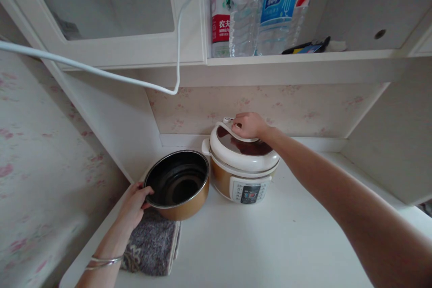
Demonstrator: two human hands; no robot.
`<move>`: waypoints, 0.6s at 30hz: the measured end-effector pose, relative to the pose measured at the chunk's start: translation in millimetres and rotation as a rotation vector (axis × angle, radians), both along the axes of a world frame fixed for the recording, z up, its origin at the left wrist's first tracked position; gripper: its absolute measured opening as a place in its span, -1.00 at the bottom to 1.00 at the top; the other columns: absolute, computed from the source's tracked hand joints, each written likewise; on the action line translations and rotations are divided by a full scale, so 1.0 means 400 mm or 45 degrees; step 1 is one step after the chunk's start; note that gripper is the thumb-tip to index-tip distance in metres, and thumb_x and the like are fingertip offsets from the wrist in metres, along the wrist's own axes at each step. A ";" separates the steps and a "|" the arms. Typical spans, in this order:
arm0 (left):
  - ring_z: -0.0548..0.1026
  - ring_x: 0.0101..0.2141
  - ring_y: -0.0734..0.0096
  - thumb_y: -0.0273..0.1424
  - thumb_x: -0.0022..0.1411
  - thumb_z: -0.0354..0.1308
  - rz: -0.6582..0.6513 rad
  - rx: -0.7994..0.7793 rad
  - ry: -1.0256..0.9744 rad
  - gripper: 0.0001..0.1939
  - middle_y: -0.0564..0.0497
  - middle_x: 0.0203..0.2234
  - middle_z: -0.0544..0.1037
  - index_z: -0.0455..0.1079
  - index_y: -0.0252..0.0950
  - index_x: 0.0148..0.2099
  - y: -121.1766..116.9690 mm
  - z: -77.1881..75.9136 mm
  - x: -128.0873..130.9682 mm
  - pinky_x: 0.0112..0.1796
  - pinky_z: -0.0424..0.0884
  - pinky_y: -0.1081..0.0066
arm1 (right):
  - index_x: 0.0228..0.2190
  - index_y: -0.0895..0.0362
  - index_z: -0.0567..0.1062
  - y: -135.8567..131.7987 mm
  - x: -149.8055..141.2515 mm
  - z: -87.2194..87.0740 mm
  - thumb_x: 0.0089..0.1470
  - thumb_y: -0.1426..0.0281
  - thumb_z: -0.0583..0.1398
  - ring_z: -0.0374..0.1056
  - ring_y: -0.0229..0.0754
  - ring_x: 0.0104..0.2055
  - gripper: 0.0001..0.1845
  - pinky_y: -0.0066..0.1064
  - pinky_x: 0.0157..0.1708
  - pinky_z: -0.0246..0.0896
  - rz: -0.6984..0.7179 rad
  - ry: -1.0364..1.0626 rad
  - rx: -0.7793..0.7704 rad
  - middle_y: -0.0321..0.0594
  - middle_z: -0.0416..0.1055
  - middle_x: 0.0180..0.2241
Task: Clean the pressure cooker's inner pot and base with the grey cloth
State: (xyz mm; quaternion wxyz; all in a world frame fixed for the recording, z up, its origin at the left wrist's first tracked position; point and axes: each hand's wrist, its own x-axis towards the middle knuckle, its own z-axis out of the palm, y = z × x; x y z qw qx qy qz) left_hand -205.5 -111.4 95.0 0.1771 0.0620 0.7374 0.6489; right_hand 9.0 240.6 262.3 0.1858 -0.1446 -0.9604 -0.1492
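Note:
My left hand pinches the near left rim of a round inner pot, gold outside and black inside. The pot looks bare inside and is partly over a folded grey-brown cloth. Right of it stands a white and gold electric pressure cooker with a control panel on its front. Its white lid, dark on top, is on the cooker. My right hand is closed around the curved lid handle.
Above the white counter hangs a white cabinet. On its open shelf stand several clear plastic bottles, with small dark items beside them. A white cable loops down in front. Floral wallpaper covers the back.

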 end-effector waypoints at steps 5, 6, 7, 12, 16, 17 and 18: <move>0.29 -0.62 0.54 -0.51 -0.26 0.21 -0.016 0.071 -0.101 -0.75 0.20 -0.65 0.29 0.27 -0.23 -0.43 0.014 -0.006 0.008 -0.66 0.17 0.59 | -0.34 0.13 0.58 -0.013 -0.005 0.004 0.13 0.26 0.00 0.38 -0.09 -0.25 -0.62 -0.37 -0.37 0.05 -0.027 -0.049 0.015 -0.14 0.49 -0.28; 0.30 -0.61 0.55 -0.51 -0.26 0.22 -0.011 0.079 -0.106 -0.75 0.20 -0.64 0.30 0.27 -0.23 -0.44 0.015 -0.004 0.011 -0.65 0.17 0.59 | -0.34 0.13 0.58 -0.015 -0.006 0.003 0.14 0.25 0.00 0.38 -0.09 -0.25 -0.61 -0.37 -0.36 0.05 -0.036 -0.057 0.017 -0.14 0.49 -0.27; 0.32 -0.60 0.55 -0.50 -0.26 0.23 -0.006 0.089 -0.112 -0.74 0.18 -0.62 0.32 0.28 -0.24 -0.43 0.016 -0.001 0.014 -0.64 0.19 0.59 | -0.34 0.13 0.58 -0.017 -0.007 0.002 0.14 0.24 -0.01 0.38 -0.08 -0.25 -0.61 -0.36 -0.35 0.06 -0.042 -0.065 0.019 -0.14 0.49 -0.26; 0.41 -0.52 0.51 -0.39 -0.18 0.31 0.029 0.059 -0.115 -0.69 0.14 -0.52 0.44 0.32 -0.22 -0.33 0.017 0.013 0.034 -0.57 0.28 0.56 | -0.29 0.14 0.56 -0.018 0.000 -0.004 0.22 0.12 -0.05 0.38 -0.06 -0.19 -0.51 -0.29 -0.17 0.07 -0.023 -0.079 0.004 -0.09 0.49 -0.23; 0.37 -0.63 0.53 -0.33 -0.16 0.31 -0.005 0.024 -0.089 -0.66 0.18 -0.60 0.40 0.29 -0.22 -0.30 0.012 0.018 0.044 -0.64 0.19 0.57 | -0.14 0.12 0.52 -0.025 0.016 -0.006 0.19 -0.02 -0.01 0.33 0.01 -0.07 -0.45 -0.22 -0.05 0.03 0.022 0.064 -0.053 -0.07 0.47 -0.15; 0.36 -0.64 0.53 -0.33 -0.15 0.31 -0.025 0.024 -0.076 -0.66 0.19 -0.61 0.39 0.28 -0.22 -0.30 0.011 0.019 0.044 -0.65 0.19 0.57 | -0.11 0.13 0.49 -0.033 0.022 -0.006 0.19 -0.02 0.01 0.31 0.03 -0.05 -0.45 -0.19 -0.02 0.02 0.037 0.130 -0.055 -0.05 0.45 -0.11; 0.37 -0.64 0.52 -0.33 -0.14 0.31 -0.040 0.019 -0.064 -0.66 0.19 -0.62 0.39 0.28 -0.23 -0.30 0.008 0.020 0.043 -0.65 0.20 0.57 | -0.08 0.14 0.48 -0.047 0.029 -0.006 0.19 0.01 0.02 0.29 0.04 -0.03 -0.47 -0.17 0.00 0.00 0.050 0.209 -0.055 -0.03 0.44 -0.08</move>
